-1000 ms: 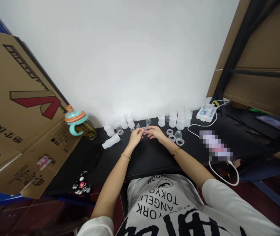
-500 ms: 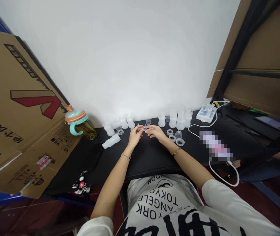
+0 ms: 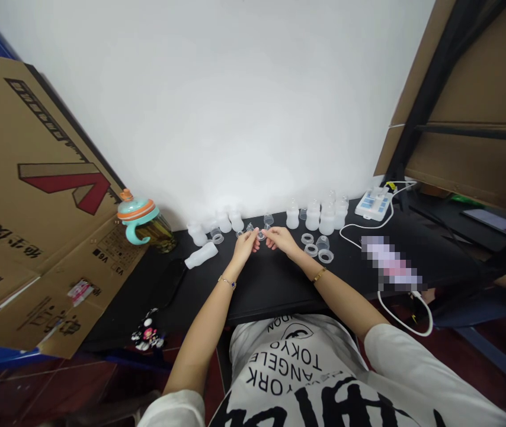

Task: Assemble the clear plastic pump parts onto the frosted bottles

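The left hand [image 3: 245,247] and right hand [image 3: 281,240] hold their fingers pressed together around a small clear plastic bottle part [image 3: 260,235] (too small to tell if pinched).

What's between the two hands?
A small clear bottle part, maybe a teat, is between the left hand and the right hand, in the head view.

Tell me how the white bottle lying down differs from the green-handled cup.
The white bottle lies on its side; the cup stands upright. The bottle is plain frosted white; the cup has a teal top and orange ring. The cup has a handle; the bottle has none. Both rest on the black table.
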The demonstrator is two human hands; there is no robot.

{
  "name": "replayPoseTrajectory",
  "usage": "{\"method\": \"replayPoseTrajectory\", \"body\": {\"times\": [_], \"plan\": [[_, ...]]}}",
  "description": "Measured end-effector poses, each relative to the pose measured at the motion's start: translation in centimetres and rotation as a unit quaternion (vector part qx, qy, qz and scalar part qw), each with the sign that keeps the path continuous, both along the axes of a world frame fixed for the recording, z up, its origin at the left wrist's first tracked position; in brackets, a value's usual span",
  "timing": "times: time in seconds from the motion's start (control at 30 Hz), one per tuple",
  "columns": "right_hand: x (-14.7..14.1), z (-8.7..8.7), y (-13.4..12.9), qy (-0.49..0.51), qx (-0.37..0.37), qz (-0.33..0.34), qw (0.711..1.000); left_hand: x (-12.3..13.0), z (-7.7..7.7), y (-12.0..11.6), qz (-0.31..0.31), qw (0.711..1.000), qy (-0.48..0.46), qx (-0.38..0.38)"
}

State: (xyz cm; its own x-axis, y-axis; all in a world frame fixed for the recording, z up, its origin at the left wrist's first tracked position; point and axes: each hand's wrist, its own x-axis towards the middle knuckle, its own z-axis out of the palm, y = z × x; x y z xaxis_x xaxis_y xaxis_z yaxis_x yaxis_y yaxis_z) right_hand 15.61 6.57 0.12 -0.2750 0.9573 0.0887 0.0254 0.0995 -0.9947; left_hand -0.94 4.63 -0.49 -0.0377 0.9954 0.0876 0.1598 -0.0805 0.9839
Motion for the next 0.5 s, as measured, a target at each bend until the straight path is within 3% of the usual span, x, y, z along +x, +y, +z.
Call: {"method": "replayPoseTrajectory", "body": {"times": [0.3,0.5], "plan": [[0.30,0.21,0.14,0.002,-0.016,0.001,1.000,0.04,0.28,-0.23,-0.006,1.000,-0.003,-0.016],[0.62,-0.12,0.58,0.007,-0.021,-0.002,1.000,-0.32,-0.07,0.11,0.006,0.998,0.047,0.031]]}}
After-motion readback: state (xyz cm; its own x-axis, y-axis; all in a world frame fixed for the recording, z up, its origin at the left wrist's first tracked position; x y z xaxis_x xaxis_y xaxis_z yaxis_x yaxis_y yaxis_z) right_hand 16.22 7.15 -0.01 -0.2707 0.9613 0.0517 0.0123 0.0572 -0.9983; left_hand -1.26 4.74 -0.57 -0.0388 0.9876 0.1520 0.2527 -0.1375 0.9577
